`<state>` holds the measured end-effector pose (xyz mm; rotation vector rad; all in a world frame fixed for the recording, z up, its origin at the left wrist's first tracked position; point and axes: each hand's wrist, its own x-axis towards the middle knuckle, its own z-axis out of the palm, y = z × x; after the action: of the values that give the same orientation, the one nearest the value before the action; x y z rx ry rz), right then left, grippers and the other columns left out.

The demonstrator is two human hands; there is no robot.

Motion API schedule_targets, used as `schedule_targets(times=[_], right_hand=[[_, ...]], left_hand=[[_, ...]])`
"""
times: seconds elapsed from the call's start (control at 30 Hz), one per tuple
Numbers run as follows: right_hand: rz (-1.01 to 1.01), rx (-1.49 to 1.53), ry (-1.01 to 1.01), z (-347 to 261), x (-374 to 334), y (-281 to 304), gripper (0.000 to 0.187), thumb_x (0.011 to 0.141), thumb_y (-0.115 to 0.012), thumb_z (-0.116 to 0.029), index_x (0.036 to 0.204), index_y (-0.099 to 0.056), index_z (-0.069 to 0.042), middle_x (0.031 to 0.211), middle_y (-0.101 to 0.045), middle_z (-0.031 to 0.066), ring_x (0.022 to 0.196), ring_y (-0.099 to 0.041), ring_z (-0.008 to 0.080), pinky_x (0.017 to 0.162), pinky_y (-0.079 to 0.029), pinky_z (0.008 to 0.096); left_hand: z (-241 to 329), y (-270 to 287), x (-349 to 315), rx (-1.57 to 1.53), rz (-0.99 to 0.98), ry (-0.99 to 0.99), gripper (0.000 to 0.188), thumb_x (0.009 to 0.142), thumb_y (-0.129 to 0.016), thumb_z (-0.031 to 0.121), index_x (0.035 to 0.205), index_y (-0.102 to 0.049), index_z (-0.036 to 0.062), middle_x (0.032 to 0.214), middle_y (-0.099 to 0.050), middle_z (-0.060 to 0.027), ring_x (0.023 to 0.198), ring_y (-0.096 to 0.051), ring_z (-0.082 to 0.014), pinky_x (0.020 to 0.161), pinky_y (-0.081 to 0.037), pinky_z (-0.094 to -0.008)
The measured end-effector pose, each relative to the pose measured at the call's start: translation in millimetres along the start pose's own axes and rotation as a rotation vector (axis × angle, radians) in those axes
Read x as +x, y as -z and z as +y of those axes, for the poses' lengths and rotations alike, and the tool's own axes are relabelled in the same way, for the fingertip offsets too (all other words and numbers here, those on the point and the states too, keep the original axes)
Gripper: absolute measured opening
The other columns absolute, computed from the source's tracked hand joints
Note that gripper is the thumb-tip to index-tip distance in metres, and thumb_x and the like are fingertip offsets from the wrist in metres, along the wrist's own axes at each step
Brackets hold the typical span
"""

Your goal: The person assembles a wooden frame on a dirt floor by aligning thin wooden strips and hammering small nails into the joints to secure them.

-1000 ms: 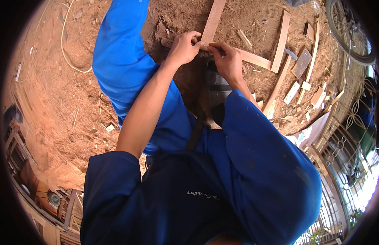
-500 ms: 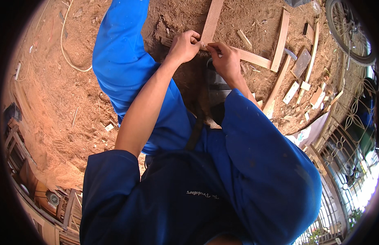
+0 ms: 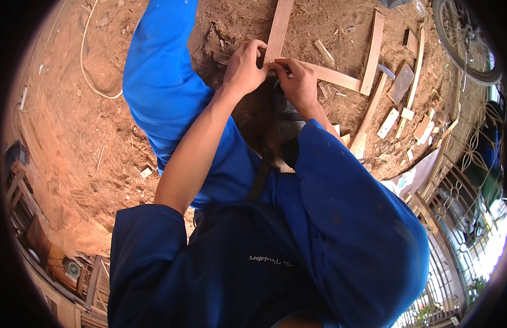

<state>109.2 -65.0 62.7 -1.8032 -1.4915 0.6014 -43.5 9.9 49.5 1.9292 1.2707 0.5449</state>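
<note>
Flat reddish-brown wooden strips form an angular frame on the ground ahead of me: one strip point(image 3: 280, 30) runs away from me, another point(image 3: 338, 79) runs right, and a third point(image 3: 373, 52) rises from its far end. At the near corner, my left hand point(image 3: 245, 66) has its fingers curled against the left edge of the first strip, thumb at the joint. My right hand point(image 3: 300, 82) is closed, thumb and forefinger pinched over the same corner. A small greyish bit shows between its fingers, too small to name.
Loose wood offcuts point(image 3: 388, 123) and long strips point(image 3: 368, 115) lie to the right, near a dark flat board point(image 3: 402, 83). A bicycle wheel point(image 3: 464, 46) stands at the far right, above a metal grille point(image 3: 456, 191). A pale cable point(image 3: 85, 65) curves across the sawdust-strewn ground at left.
My left forefinger and thumb have parted slightly at the corner, and that hand has shifted a little left. The right hand still pinches there.
</note>
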Motion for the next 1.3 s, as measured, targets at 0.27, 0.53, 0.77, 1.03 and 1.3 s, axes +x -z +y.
schedule_targets(times=[0.27, 0.53, 0.77, 1.03, 1.3], right_hand=[[0.017, 0.052, 0.030, -1, 2, 0, 0.012, 0.084, -0.079, -0.016, 0.091, -0.078, -0.006, 0.086, -0.072, 0.0144, 0.076, -0.070, 0.0364, 0.068, -0.057, 0.0435], [-0.004, 0.128, -0.012, -1, 3, 6, 0.012, 0.083, -0.081, -0.015, 0.091, -0.079, -0.006, 0.087, -0.070, 0.0123, 0.074, -0.070, 0.0317, 0.066, -0.057, 0.0398], [0.038, 0.185, -0.062, -1, -1, 18, 0.038, 0.082, -0.086, -0.023, 0.112, -0.073, -0.002, 0.101, -0.071, 0.0134, 0.081, -0.073, 0.0251, 0.067, -0.059, 0.0361], [0.426, -0.393, -0.363, 82, -52, 133, 0.040, 0.093, -0.077, -0.025, 0.121, -0.063, 0.000, 0.118, -0.065, 0.0179, 0.112, -0.057, 0.0301, 0.093, -0.049, 0.0410], [0.067, -0.359, -0.966, 141, -125, 207, 0.063, 0.082, -0.081, -0.048, 0.114, -0.068, 0.005, 0.112, -0.071, 0.0270, 0.107, -0.068, 0.0414, 0.094, -0.052, 0.0504]], left_hand=[[4, -3, -3, -0.145, -0.077, -0.129, 0.026, 0.075, -0.080, 0.005, 0.101, -0.075, 0.0050, 0.096, -0.070, -0.0157, 0.094, -0.069, -0.0355, 0.081, -0.056, -0.0417], [2, -9, -5, -0.139, 0.023, -0.110, 0.022, 0.072, -0.081, 0.002, 0.093, -0.074, 0.0031, 0.088, -0.069, -0.0119, 0.078, -0.069, -0.0291, 0.070, -0.054, -0.0368], [-1, -11, -4, -0.102, 0.043, -0.132, 0.016, 0.075, -0.084, 0.006, 0.085, -0.074, 0.0020, 0.084, -0.069, -0.0098, 0.075, -0.068, -0.0266, 0.067, -0.053, -0.0361], [-3, -12, -4, -0.138, 0.035, -0.115, 0.018, 0.078, -0.087, 0.013, 0.080, -0.073, 0.0030, 0.078, -0.066, -0.0055, 0.062, -0.059, -0.0160, 0.059, -0.048, -0.0315], [3, -12, -4, -0.161, 0.017, -0.084, 0.017, 0.079, -0.086, 0.010, 0.080, -0.070, 0.0022, 0.078, -0.065, -0.0065, 0.064, -0.062, -0.0185, 0.060, -0.050, -0.0328]])
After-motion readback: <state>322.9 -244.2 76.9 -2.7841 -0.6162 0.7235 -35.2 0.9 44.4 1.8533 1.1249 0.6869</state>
